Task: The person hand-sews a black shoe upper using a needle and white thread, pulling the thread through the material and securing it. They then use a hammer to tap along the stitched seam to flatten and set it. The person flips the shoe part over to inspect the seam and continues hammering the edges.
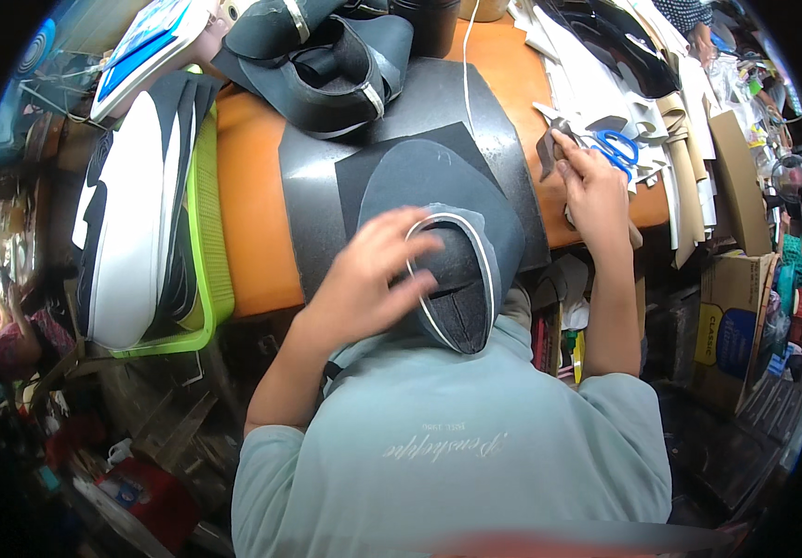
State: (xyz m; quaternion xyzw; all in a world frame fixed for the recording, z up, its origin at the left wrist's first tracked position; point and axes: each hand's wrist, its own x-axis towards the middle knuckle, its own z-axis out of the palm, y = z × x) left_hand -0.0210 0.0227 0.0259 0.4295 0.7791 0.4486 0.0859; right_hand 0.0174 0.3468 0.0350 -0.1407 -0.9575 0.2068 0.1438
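Dark grey, sheet-like material forms the shaped upper (438, 177) at the centre of the frame, its broad rounded end toward the top and its oval opening, bordered by white edging (488, 270), toward the pale green shirt (475, 437) of the person below. The left hand (368, 284) hangs over the left side of that opening, its fingers spread loosely apart and blurred, with nothing visible between them; whether the fingertips touch the edging cannot be told. The right hand (596, 191), right of centre, is closed in a pinch, thumb and forefinger pressed on a small dark piece (547, 156), just beside scissors (616, 151) with blue handles. Under the upper lies a black flat sheet (352, 177), and under that a grey plate (312, 209) on an orange work surface (257, 205). More dark uppers (336, 79) with pale edges are heaped at the upper centre, near a white cord (467, 79). At the left of the frame, a green basket (217, 223) holds stacked white and black shaped pieces (131, 246). White strips (591, 93) crowd the upper right, and a cardboard box (731, 288) stands at the right.
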